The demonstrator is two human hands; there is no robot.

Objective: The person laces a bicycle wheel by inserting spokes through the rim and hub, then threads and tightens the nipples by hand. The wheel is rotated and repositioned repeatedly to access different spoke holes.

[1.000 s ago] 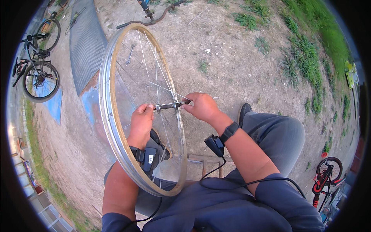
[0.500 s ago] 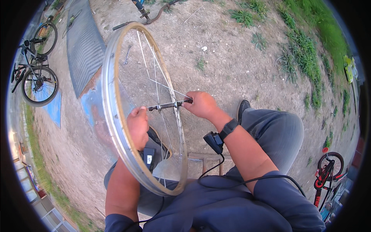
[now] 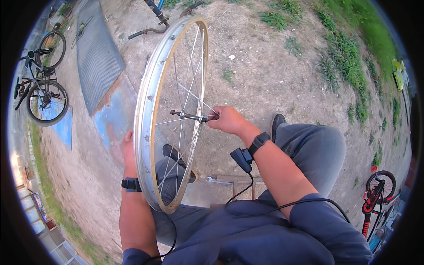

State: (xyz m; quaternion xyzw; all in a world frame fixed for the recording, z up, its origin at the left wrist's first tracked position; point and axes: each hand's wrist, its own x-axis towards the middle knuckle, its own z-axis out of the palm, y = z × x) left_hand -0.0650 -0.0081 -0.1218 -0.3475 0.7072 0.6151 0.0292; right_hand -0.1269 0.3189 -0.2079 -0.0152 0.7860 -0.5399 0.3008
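A bare bicycle wheel point(image 3: 144, 110), silver with a yellowish inner side and no tyre, stands upright and slightly tilted before me. My right hand point(image 3: 227, 120) pinches the right end of its axle. Thin spokes run from the hub point(image 3: 189, 116) to the rim, and the axle's left end sticks out free. My left hand point(image 3: 128, 152) is at the rim's outer left side; the rim hides most of its fingers, so I cannot tell whether it touches the wheel.
A wrench point(image 3: 218, 180) lies by a small wooden frame point(image 3: 236, 187) between my legs. Rusty handlebars point(image 3: 152, 31) are beyond the wheel. A ridged grey sheet point(image 3: 98, 57) and a blue-painted panel point(image 3: 110, 117) lie left. Bicycles stand far left point(image 3: 46, 97) and right point(image 3: 374, 198).
My left hand has left the axle's left end and moved outside the rim. The wheel has swung rightward at its top, and its hub has shifted slightly. My right hand keeps its hold.
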